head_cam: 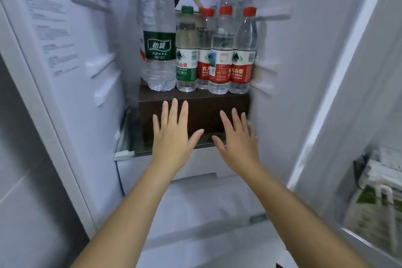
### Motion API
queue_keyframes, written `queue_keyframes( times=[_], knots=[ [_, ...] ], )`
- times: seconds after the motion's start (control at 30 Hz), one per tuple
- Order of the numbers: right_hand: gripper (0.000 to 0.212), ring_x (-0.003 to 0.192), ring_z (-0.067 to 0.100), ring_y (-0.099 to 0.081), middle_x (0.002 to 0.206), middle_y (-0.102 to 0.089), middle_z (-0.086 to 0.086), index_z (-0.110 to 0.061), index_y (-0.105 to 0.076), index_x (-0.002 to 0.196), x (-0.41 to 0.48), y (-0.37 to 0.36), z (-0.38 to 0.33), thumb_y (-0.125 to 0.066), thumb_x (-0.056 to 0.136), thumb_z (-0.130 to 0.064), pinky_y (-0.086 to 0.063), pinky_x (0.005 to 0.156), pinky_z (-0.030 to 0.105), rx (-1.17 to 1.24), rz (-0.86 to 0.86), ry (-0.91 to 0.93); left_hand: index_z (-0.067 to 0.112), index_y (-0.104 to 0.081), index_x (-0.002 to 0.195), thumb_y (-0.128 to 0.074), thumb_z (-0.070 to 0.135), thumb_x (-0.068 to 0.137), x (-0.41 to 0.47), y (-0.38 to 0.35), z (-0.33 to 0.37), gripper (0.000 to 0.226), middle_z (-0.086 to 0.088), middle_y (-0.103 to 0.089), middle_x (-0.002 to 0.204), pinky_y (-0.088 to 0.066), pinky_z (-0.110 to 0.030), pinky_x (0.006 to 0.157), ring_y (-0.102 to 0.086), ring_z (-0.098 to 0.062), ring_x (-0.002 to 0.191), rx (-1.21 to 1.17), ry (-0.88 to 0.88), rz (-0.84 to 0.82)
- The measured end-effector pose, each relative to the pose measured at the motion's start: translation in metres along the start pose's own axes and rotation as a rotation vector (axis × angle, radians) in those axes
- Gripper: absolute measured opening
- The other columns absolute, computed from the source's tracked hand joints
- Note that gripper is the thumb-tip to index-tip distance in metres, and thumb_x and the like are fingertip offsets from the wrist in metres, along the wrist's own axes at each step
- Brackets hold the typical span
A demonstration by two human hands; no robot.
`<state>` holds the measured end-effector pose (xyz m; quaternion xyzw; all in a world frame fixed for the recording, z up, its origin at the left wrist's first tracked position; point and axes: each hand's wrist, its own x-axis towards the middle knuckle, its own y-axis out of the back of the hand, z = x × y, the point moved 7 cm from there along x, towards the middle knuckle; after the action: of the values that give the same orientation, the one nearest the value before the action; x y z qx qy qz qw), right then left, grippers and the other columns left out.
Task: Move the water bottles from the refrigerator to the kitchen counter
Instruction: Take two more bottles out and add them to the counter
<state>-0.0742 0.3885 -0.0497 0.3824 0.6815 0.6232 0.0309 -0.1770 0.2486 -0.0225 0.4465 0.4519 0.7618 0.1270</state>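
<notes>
Currently, both hands are open and hold nothing. The left hand (171, 135) and the right hand (237, 137) are raised side by side, backs toward the camera, fingers straight and spread, in front of the brown box (195, 106) that stands on the glass shelf (124, 152) of the refrigerator.

The water bottles stand upright in a tight row on top of the box, near its front edge. This placement probably lifts them to reaching height and leaves each body free to grasp from the front. The large bottle (158, 35) is at the left end, the green-capped bottle (186, 54) is just beside it, and three red-capped bottles (221, 54) fill the row toward the right end, one of them set slightly behind.

Every bottle lies above and beyond the fingertips, apart from both hands. The left hand is below the large and green-capped bottles, the right hand below the right-end bottles. Whether either hand touches the box front cannot be determined. The destination surface is not in view, so no transfer appears done
</notes>
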Motion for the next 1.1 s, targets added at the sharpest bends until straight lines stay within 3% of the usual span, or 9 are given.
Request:
queue_keyframes(
  times=[0.17, 0.33, 0.47, 0.53, 0.67, 0.83, 1.1],
  knots=[
    [0.05, 0.152, 0.026, 0.005, 0.166, -0.001, 0.001, -0.024, -0.036, 0.146, 0.047, 0.004, 0.005, -0.046, 0.1, -0.039, -0.013, 0.12, 0.053, 0.004, 0.026, -0.024, 0.018, -0.01, 0.156, -0.028, 0.063, 0.092, 0.042, -0.01, -0.008, 0.08, -0.009, -0.008, 0.163, -0.002, -0.05, 0.12, 0.003, -0.027, 0.151, -0.002, -0.02, 0.017],
    [0.03, 0.152, 0.022, 0.004, 0.165, -0.006, -0.002, -0.019, -0.055, 0.124, 0.067, 0.008, 0.008, -0.053, 0.095, -0.025, -0.012, 0.12, 0.052, -0.034, 0.085, 0.001, 0.013, -0.025, 0.152, -0.033, 0.059, 0.094, 0.065, -0.005, -0.001, 0.074, -0.01, -0.026, 0.159, 0.001, -0.048, 0.119, -0.016, -0.025, 0.149, 0.0, -0.024, 0.13],
    [0.018, 0.152, 0.019, 0.008, 0.165, -0.005, -0.003, -0.02, -0.059, 0.11, 0.066, 0.008, 0.009, -0.056, 0.092, -0.02, -0.011, 0.121, 0.052, -0.07, 0.088, 0.022, 0.013, -0.022, 0.153, -0.041, 0.055, 0.096, 0.093, -0.006, 0.012, 0.073, -0.008, -0.024, 0.16, -0.006, -0.044, 0.121, -0.016, -0.023, 0.149, -0.081, -0.045, 0.129],
    [0.015, 0.152, 0.018, 0.007, 0.165, -0.007, -0.004, -0.02, -0.061, 0.106, 0.065, 0.01, 0.01, -0.057, 0.091, -0.02, -0.012, 0.121, 0.052, -0.057, 0.091, 0.031, 0.013, -0.024, 0.152, -0.047, 0.052, 0.096, 0.107, -0.005, 0.023, 0.072, -0.007, -0.03, 0.156, -0.018, -0.043, 0.119, -0.024, -0.023, 0.145, -0.152, -0.064, 0.14],
    [0.013, 0.152, 0.016, 0.003, 0.164, -0.012, -0.004, -0.019, -0.062, 0.102, 0.065, 0.012, 0.014, -0.058, 0.09, -0.018, -0.021, 0.119, 0.051, -0.021, 0.08, 0.061, 0.012, -0.033, 0.146, -0.06, 0.044, 0.091, 0.138, -0.002, 0.044, 0.069, -0.007, -0.046, 0.139, -0.044, -0.035, 0.097, -0.048, -0.022, 0.125, -0.418, -0.078, 0.106],
    [0.009, 0.152, 0.016, -0.002, 0.163, -0.018, -0.005, -0.019, -0.064, 0.095, 0.069, 0.013, 0.021, -0.06, 0.088, -0.017, -0.031, 0.114, 0.042, 0.039, 0.07, 0.11, 0.01, -0.048, 0.128, -0.07, 0.047, 0.084, 0.173, -0.005, 0.052, 0.062, -0.007, -0.059, 0.124, -0.053, -0.041, 0.089, -0.059, -0.024, 0.112, -0.513, 0.052, 0.044],
    [0.006, 0.152, 0.015, -0.001, 0.163, -0.019, -0.006, -0.016, -0.066, 0.082, 0.07, 0.012, 0.024, -0.064, 0.086, -0.014, -0.034, 0.109, 0.038, 0.137, 0.09, 0.154, 0.009, -0.045, 0.118, -0.076, 0.051, 0.07, 0.178, 0.001, 0.062, 0.07, -0.006, -0.059, 0.111, -0.055, -0.04, 0.076, -0.063, -0.027, 0.099, -0.476, 0.166, 0.078]
  ],
)
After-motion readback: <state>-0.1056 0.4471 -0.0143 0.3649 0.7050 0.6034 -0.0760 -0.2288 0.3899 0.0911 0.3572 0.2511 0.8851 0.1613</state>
